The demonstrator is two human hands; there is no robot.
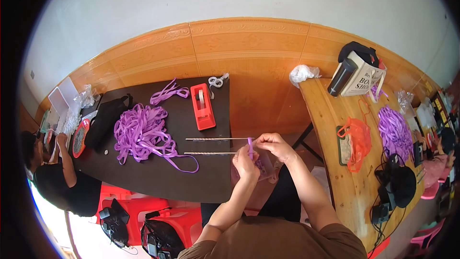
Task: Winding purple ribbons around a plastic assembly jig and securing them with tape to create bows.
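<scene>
My left hand point(246, 165) is closed on a short purple ribbon point(250, 143) just past the edge of the dark table point(206, 182). The ribbon stands across two thin, twisted-looking metal rods, the upper rod point(211, 138) and the lower rod point(211, 153), which stick out from the tabletop toward me. Close by on the right, my right hand point(277, 147) has thumb and fingers pinched together at the rod ends; what they hold is too small to make out. Below both hands, partly hidden, is a clear plastic box point(266, 167) with purple pieces in it.
On the dark table lie a purple ribbon heap point(143, 134), a red tape dispenser point(203, 107), scissors point(216, 81) and a black bag point(108, 120). The wooden table point(345, 182) at right bears an orange plastic bag point(358, 144) and more ribbon point(395, 132). A co-worker point(67, 182) sits far left.
</scene>
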